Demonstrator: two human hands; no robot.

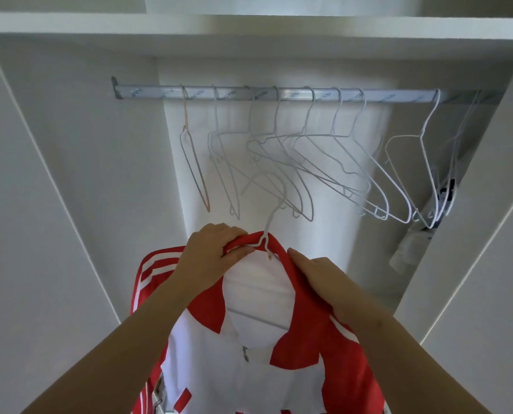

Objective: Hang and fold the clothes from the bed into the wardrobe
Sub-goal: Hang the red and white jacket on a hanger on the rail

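A red and white zip jacket point(258, 354) hangs on a white wire hanger point(271, 218) that I hold up in front of the open wardrobe, below its metal rail point(279, 94). My left hand point(210, 258) grips the red collar at its left side, fingers curled over the fabric. My right hand point(315, 279) lies on the jacket's right shoulder and collar, its fingers wrapped over the cloth. The hanger's hook rises free between my hands, short of the rail.
Several empty white wire hangers point(324, 165) crowd the rail's middle, with one pinkish hanger point(194, 162) at the left. More hangers and dark and pale garments point(440, 204) hang at the far right. A white shelf point(249, 28) runs above. Wardrobe doors flank both sides.
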